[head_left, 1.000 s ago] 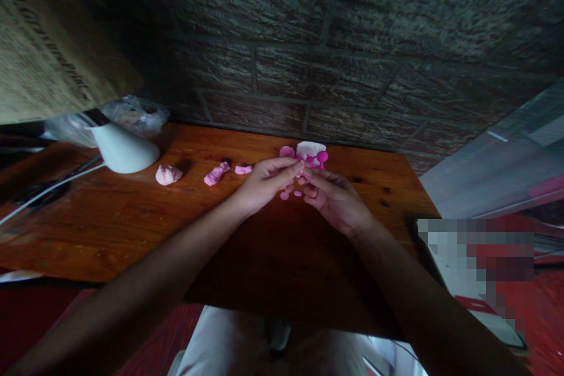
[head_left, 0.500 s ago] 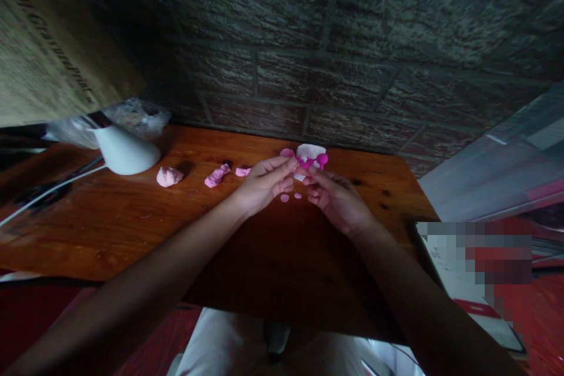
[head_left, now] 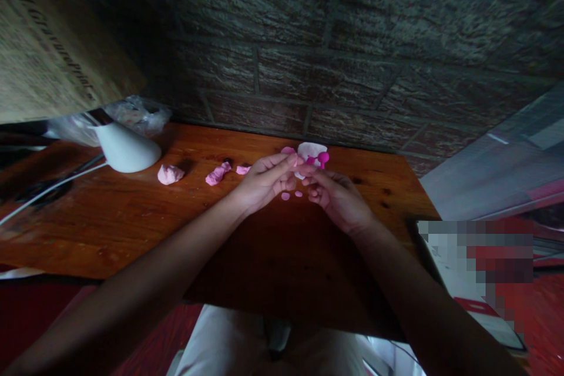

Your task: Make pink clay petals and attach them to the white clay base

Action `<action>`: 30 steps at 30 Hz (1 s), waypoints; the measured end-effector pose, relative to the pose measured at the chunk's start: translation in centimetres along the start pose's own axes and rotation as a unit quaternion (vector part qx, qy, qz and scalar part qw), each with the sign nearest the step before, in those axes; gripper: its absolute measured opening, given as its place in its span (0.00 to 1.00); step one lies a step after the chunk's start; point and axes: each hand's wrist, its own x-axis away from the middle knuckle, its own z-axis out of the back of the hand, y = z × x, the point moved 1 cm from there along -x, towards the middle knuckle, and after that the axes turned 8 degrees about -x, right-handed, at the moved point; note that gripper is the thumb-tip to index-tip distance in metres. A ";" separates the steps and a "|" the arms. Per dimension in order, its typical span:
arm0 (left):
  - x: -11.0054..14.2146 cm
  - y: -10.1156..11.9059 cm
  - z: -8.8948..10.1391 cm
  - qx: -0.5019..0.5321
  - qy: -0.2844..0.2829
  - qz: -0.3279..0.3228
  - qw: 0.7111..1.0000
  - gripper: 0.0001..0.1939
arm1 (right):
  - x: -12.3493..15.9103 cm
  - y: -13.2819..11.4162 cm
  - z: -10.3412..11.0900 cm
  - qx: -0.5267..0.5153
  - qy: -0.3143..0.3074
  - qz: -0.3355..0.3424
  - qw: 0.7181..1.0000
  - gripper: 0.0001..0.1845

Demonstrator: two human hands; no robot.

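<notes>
My left hand (head_left: pixel 267 181) and my right hand (head_left: pixel 338 198) meet fingertip to fingertip above the wooden table. Thumb and fingers of the left are pinched on a small piece of pink clay (head_left: pixel 300 160), mostly covered by the fingertips. The right hand's thumb and forefinger are closed against that same spot. Just behind the fingers are a bright magenta piece (head_left: pixel 323 158) with a rounded end and a pale, flat sheet (head_left: pixel 314 148). A pink disc (head_left: pixel 288 151) shows behind the left hand. Two small pink discs (head_left: pixel 285 195) lie on the table below the fingers.
On the left are a pink clay lump (head_left: pixel 170 174), an elongated pink clay piece (head_left: pixel 218 173) and a smaller bit (head_left: pixel 242 170). A lamp with a white base (head_left: pixel 127 147) and a plastic bag (head_left: pixel 141 117) stand farther left. A brick wall (head_left: pixel 282 70) rises behind the table.
My fingertips have shifted slightly and now sit closer together over the pink clay. Less of the magenta piece shows beside them. The pieces lying on the table have not moved.
</notes>
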 end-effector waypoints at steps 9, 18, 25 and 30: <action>0.2 0.2 -0.1 0.010 -0.017 0.000 1.000 0.19 | -0.1 0.0 -0.1 0.016 0.000 0.000 1.000 0.19; 0.1 0.1 -0.3 0.028 -0.015 0.020 0.999 0.18 | -0.1 0.1 0.0 0.020 0.000 0.010 1.000 0.21; 0.3 -0.1 0.0 0.001 -0.028 0.012 1.000 0.20 | -0.1 0.1 0.0 0.022 -0.001 0.021 1.000 0.20; 0.2 -0.1 -0.2 0.009 -0.014 0.019 1.000 0.20 | -0.2 0.3 0.2 0.034 -0.013 0.022 0.999 0.17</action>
